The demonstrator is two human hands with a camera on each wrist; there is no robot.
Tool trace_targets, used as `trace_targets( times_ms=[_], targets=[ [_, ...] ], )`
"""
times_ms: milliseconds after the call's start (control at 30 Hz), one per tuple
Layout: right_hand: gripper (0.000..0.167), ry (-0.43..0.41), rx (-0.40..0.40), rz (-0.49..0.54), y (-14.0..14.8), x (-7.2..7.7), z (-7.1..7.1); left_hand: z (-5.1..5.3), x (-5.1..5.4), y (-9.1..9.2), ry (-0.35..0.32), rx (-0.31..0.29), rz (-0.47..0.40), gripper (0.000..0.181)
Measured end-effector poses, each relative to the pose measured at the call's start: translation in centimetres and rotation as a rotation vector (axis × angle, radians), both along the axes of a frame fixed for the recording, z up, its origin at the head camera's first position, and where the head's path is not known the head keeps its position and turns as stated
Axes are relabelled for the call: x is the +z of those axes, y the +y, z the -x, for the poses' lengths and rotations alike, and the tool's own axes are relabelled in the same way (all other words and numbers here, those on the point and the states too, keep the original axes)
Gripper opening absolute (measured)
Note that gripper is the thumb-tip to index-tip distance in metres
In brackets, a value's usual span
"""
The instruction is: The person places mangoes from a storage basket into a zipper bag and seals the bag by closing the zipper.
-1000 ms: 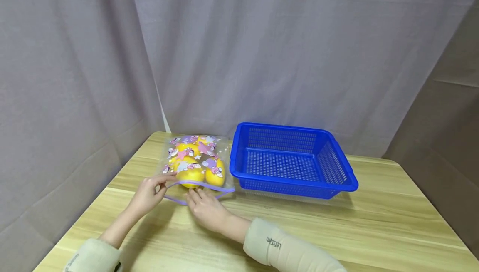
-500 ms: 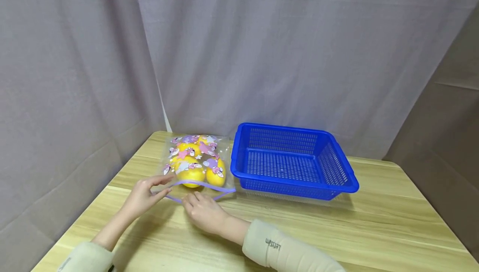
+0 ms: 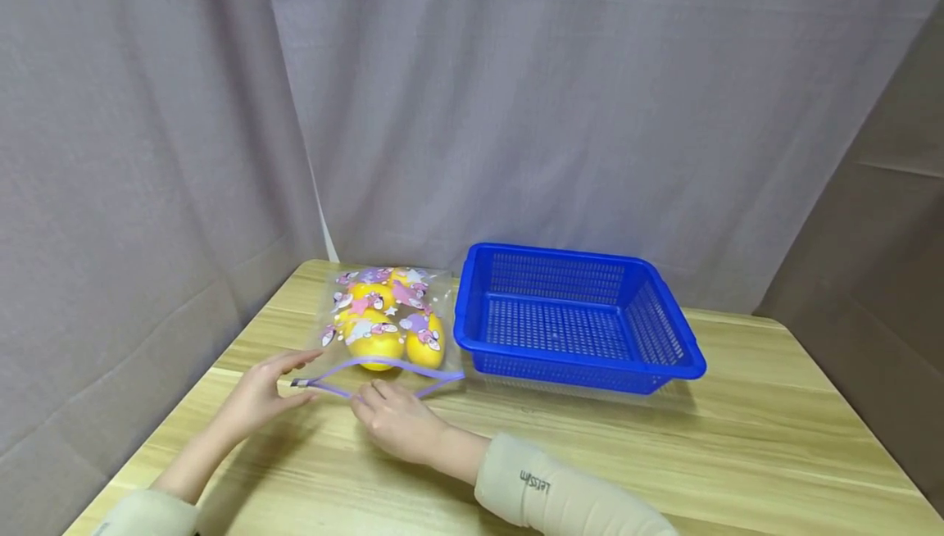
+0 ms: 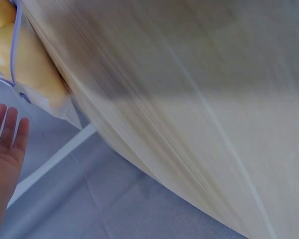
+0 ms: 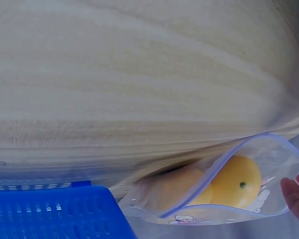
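A clear zip bag (image 3: pixel 450 306) with pink and purple prints lies at the table's back left, its purple-edged mouth (image 3: pixel 420 369) gaping toward me. Several yellow fruits (image 3: pixel 424 343) are inside; one (image 5: pixel 236 181) shows a green stem spot in the right wrist view. My right hand (image 3: pixel 398 423) has bent fingers pinching the near lip of the mouth. Off the left end of the bag, my left hand (image 3: pixel 254 397) has its index finger and thumb spread, with the grey zip slider (image 3: pixel 301 383) between them. Straight fingers (image 4: pixel 7 129) appear in the left wrist view.
A blue mesh basket (image 3: pixel 560 327) stands right of the bag, with nothing visible inside. The wooden table (image 3: pixel 590 446) stretches in front of both. Grey curtains (image 3: pixel 531 93) hang behind and at the left side.
My left hand has drawn left, off the bag's corner, so the zip slider now shows. My right hand has shifted slightly left along the near lip. The fruits and basket stay put.
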State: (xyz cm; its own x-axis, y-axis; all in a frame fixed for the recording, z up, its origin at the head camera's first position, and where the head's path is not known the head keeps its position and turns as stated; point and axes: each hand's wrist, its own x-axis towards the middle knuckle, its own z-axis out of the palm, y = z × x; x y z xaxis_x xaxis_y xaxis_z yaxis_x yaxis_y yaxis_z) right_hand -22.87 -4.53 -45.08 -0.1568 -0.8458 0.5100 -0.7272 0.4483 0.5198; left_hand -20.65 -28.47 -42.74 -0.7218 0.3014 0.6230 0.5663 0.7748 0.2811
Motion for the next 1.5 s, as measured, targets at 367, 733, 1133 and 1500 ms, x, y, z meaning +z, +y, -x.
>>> trace_targets(
  times_ms=[367, 733, 1133, 1500],
  targets=[
    [0.021, 0.054, 0.050, 0.037, -0.4, 0.4, -0.4, 0.2, 0.1, -1.2, 0.047, 0.016, 0.143, 0.053],
    [0.016, 0.054, 0.118, 0.033, -2.5, 1.1, -0.7, 0.5, -0.2, -1.8, 0.114, 0.016, 0.213, 0.046],
    [0.018, 0.112, 0.056, -0.002, -4.2, 2.0, -0.2, 1.4, -0.1, -1.0, 0.114, 0.057, 0.228, 0.040],
    [0.021, 0.125, -0.105, 0.018, -5.8, 2.2, -0.2, 1.8, 0.1, -0.6, 0.147, 0.040, 0.230, 0.031]
  ],
)
